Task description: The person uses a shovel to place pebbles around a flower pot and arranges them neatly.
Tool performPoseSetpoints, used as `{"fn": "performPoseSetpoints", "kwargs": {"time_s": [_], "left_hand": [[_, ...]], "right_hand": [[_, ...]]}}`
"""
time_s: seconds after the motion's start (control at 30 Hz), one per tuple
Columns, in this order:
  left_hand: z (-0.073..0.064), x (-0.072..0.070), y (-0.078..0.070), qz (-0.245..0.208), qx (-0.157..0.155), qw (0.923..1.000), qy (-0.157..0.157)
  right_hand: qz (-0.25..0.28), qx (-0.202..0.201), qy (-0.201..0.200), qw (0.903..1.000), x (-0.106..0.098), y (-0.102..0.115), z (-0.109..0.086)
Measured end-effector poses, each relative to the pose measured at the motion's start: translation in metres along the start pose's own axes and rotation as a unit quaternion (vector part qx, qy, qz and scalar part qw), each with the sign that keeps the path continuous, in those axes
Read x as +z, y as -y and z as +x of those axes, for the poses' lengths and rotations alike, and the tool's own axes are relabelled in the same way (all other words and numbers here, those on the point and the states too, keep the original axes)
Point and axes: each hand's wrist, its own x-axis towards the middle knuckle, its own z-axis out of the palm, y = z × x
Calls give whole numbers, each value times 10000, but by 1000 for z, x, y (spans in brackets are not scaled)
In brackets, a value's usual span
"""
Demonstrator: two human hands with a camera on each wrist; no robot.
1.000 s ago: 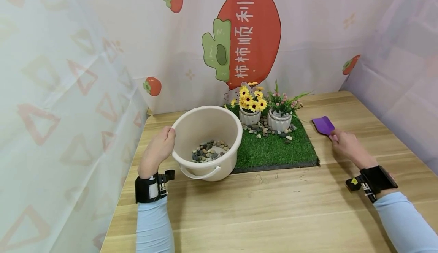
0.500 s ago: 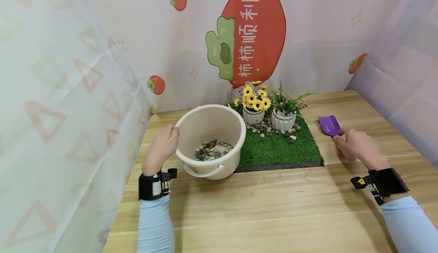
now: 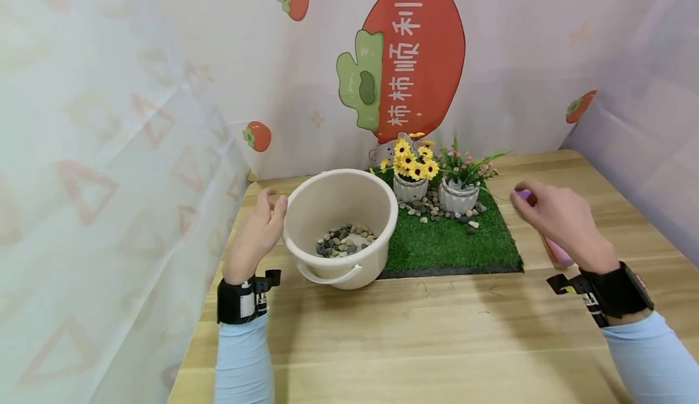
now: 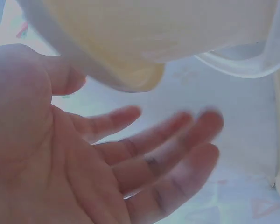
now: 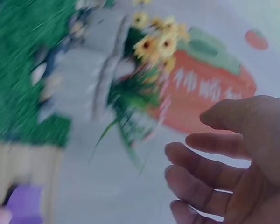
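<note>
From the head view, my left hand [image 3: 256,234] rests open against the bucket [image 3: 341,225] to steady it on the surface [image 3: 437,331]; pebbles [image 3: 341,243] lie inside. My right hand [image 3: 557,219] curls round the purple scoop [image 3: 554,247], beside the grass mat [image 3: 453,246].

At the left wrist, fingers [image 4: 177,154] spread loose under the rim.

At the right wrist, blur; scoop [image 5: 25,205] bottom left.

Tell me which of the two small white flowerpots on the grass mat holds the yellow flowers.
The left pot, nearer the bucket, holds yellow sunflower-like blooms; the right pot holds green stems with small pink flowers.
</note>
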Motion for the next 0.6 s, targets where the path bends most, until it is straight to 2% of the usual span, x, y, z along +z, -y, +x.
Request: {"fn": "performPoseSetpoints", "kwargs": {"time_s": [0.1,0.23,0.43,0.6], "left_hand": [[-1,-3,-4,54,99,9999,-117],[-5,-7,-11,227,125,9996,-89],[-14,-8,-13,410,167,9989,-176],[-17,-7,-16,541,65,9983,207]], "right_hand": [[80,-212,250,9994,-5,21,17],[227,-303,834,9958,-8,49,38],[549,-553,1428,9867,3,87,60],[821,-649,1750,9790,14,115,73]]}}
